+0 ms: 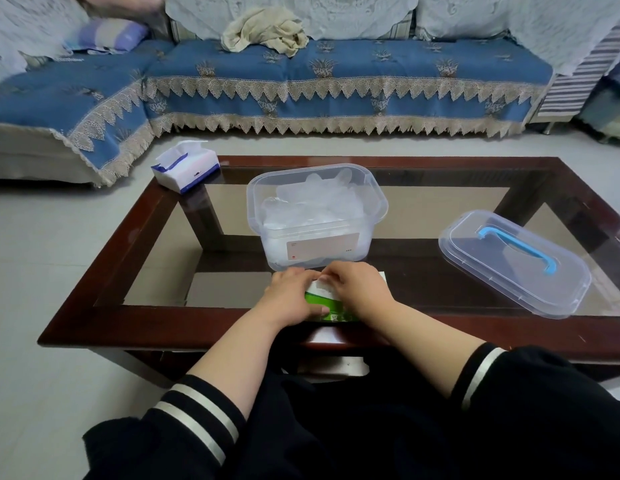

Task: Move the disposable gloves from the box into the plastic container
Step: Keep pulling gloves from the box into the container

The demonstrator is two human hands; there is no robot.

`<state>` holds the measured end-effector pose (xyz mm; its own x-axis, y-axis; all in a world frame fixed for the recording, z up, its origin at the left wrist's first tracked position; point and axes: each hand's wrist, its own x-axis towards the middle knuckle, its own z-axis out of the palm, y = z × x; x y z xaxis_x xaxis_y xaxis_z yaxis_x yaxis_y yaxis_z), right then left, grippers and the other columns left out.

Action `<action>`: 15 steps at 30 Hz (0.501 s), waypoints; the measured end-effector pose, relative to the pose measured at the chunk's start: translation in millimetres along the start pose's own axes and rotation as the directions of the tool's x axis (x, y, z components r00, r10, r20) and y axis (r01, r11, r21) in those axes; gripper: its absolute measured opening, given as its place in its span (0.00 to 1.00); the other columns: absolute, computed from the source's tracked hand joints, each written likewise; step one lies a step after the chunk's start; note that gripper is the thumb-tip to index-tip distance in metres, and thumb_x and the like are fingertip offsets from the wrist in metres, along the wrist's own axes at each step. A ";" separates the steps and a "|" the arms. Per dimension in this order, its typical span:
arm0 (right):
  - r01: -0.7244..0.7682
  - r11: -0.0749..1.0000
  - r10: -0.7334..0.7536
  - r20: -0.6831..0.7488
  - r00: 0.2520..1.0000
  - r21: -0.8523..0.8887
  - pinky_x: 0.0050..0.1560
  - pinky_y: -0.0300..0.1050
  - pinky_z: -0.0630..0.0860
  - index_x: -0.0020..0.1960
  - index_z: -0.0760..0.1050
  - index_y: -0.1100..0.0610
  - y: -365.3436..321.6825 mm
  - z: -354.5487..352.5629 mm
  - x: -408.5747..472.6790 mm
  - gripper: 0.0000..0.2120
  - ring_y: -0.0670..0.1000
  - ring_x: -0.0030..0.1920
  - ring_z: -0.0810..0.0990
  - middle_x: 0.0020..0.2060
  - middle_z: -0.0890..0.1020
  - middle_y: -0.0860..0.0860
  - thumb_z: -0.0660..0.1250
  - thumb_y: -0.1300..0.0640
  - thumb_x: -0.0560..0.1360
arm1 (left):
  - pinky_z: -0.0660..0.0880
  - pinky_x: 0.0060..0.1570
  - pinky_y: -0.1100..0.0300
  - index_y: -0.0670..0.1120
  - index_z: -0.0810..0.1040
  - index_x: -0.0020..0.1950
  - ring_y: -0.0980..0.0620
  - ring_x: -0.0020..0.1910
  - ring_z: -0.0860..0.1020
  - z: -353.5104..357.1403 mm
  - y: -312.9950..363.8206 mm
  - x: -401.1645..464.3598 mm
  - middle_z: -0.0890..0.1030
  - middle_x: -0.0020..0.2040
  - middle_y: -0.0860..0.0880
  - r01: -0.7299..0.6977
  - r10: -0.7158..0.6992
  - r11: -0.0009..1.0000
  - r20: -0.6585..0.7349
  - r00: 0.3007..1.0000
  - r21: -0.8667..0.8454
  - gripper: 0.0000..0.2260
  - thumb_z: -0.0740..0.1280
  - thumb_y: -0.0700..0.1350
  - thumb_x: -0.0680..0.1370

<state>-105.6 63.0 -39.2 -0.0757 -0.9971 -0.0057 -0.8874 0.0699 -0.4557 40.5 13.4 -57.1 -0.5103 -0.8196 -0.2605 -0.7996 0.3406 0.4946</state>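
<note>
A green and white glove box [331, 306] lies at the near edge of the glass coffee table [94, 306]. My left hand [293, 294] clamps the box's left side, thumb across its green front. My right hand [357, 289] rests on top of the box with its fingertips pinching the thin clear gloves [320, 288] at the opening. Just behind the box stands the clear plastic container [378, 202], open, with a white label on its front wall. A loose heap of clear gloves [312, 206] lies inside it.
The container's clear lid [513, 265] with a blue handle lies on the table to the right. A tissue pack [185, 168] sits on the far left corner. A blue-covered sofa [301, 84] runs behind the table, with pale tiled floor around it.
</note>
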 end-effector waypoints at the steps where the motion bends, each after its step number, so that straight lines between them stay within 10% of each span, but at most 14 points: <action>1: 0.008 1.000 -0.008 0.000 1.000 -0.006 0.49 0.46 0.72 0.55 0.79 0.53 -0.6 -1.0 -1.2 0.12 0.56 0.51 0.79 0.50 0.83 0.53 0.61 0.50 0.79 | 0.62 0.70 0.50 0.58 0.69 0.70 0.45 0.70 0.61 -0.1 0.7 -0.2 0.68 0.69 0.50 -0.001 0.001 1.000 -0.009 1.000 -0.005 0.29 0.74 0.55 0.71; 8: 0.027 0.970 -0.001 -0.106 0.994 0.240 0.49 0.44 0.73 0.49 0.80 0.56 4.0 -1.6 -8.8 0.08 0.53 0.47 0.80 0.44 0.84 0.52 0.63 0.55 0.79 | 0.65 0.67 0.44 0.66 0.71 0.65 0.45 0.69 0.62 0.6 -2.6 -0.8 0.69 0.66 0.49 -0.027 0.027 1.000 0.025 0.999 -0.014 0.25 0.73 0.56 0.70; 15: 0.006 0.645 0.202 -0.178 0.963 0.764 0.46 0.34 0.74 0.37 0.80 0.53 6.0 -18.8 -6.1 0.12 0.42 0.38 0.81 0.32 0.84 0.45 0.65 0.61 0.78 | 0.69 0.62 0.43 0.68 0.73 0.58 0.46 0.63 0.69 -4.3 -3.1 -1.9 0.74 0.57 0.54 -0.026 0.026 0.999 0.019 0.999 0.023 0.18 0.71 0.58 0.70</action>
<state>-119.1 70.1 -25.1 -0.3332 -0.9409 0.0607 -0.2250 0.0168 -0.9742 45.3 12.0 -54.6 -0.5368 -0.8015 -0.2634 -0.7929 0.3727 0.4821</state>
